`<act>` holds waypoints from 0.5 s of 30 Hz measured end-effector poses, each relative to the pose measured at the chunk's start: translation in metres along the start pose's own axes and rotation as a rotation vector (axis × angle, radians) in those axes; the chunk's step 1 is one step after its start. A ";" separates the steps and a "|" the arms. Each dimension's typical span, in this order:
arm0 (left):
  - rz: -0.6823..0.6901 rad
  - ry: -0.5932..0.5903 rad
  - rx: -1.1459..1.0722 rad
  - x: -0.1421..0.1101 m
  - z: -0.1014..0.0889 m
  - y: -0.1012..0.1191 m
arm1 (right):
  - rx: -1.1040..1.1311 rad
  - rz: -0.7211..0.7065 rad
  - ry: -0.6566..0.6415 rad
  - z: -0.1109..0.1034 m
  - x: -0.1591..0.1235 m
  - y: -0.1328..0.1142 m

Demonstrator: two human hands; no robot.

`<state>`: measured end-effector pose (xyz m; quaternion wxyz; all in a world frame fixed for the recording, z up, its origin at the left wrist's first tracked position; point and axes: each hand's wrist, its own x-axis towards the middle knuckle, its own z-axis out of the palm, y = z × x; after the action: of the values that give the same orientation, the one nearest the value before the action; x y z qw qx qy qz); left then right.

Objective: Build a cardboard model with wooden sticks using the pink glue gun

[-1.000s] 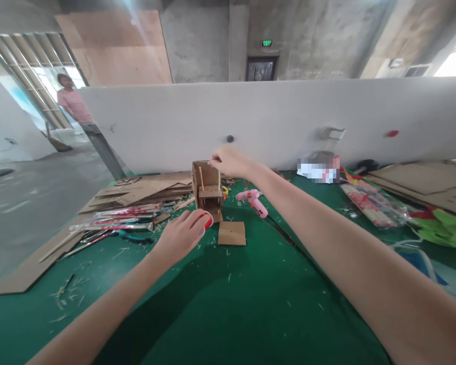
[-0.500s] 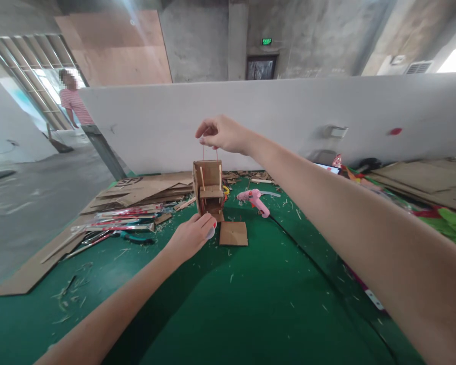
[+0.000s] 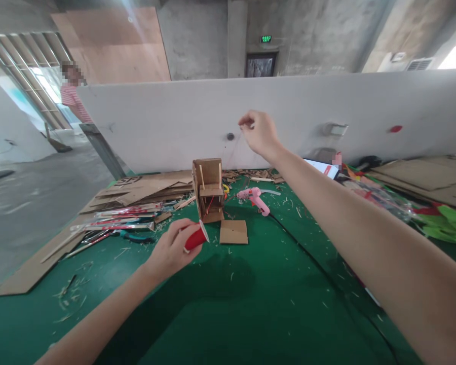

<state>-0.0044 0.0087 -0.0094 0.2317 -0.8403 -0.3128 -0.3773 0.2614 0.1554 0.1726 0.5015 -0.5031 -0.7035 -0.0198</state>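
Note:
My left hand (image 3: pixel 171 253) is closed around a spool of red thread (image 3: pixel 196 238), its white rim facing right, low over the table. Higher up and to the right, my right hand (image 3: pixel 260 132) pinches a thin red thread (image 3: pixel 234 150), which shows only faintly below the fingertips. Between and behind the hands, a small two-level cardboard box frame (image 3: pixel 211 190) with wooden sticks stands upright on the table. A bit of red thread crosses its lower opening. In front of it lies a square cardboard piece (image 3: pixel 233 232) with a small hole.
A pink glue gun (image 3: pixel 259 200) with a black cord lies right of the frame. Cardboard sheets (image 3: pixel 152 186), wrapped sticks and teal-handled pliers (image 3: pixel 135 237) are at the left. A phone (image 3: pixel 322 168) and green material (image 3: pixel 446 223) lie at the right. A person (image 3: pixel 76 99) stands far left.
My right hand has moved right, away from above the cardboard frame. My left hand has drawn back toward me and turned, so the red spool now shows. The frame stays in place.

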 end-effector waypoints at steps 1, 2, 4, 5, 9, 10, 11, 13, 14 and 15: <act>-0.097 0.070 -0.020 0.001 -0.005 0.001 | -0.062 0.021 0.009 -0.006 -0.008 0.004; -0.207 0.125 -0.040 0.003 -0.009 0.002 | -0.117 0.038 0.017 -0.014 -0.018 0.007; -0.427 0.182 -0.066 0.008 -0.015 0.000 | -0.217 0.046 0.032 -0.031 -0.044 0.011; -0.518 0.180 -0.080 0.009 -0.017 -0.003 | -0.255 0.033 0.072 -0.040 -0.059 0.012; -0.725 0.127 -0.165 0.004 -0.018 -0.023 | -0.390 0.071 0.175 -0.075 -0.116 0.020; -0.744 0.107 -0.183 0.000 -0.017 -0.028 | -0.413 0.078 0.193 -0.081 -0.126 0.023; -0.745 0.081 -0.194 -0.003 -0.016 -0.032 | -0.428 0.081 0.182 -0.086 -0.136 0.026; -0.702 -0.003 -0.199 -0.009 -0.013 -0.037 | -0.462 0.100 0.161 -0.092 -0.150 0.031; -0.672 -0.057 -0.205 -0.011 -0.012 -0.037 | -0.485 0.114 0.147 -0.093 -0.156 0.033; -0.644 -0.112 -0.213 -0.011 -0.011 -0.036 | -0.517 0.133 0.137 -0.094 -0.161 0.035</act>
<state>-0.0411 0.0233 -0.0060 -0.0058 -0.7372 -0.5332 -0.4151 0.3502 0.0116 0.0857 0.4031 -0.6571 -0.6048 -0.1999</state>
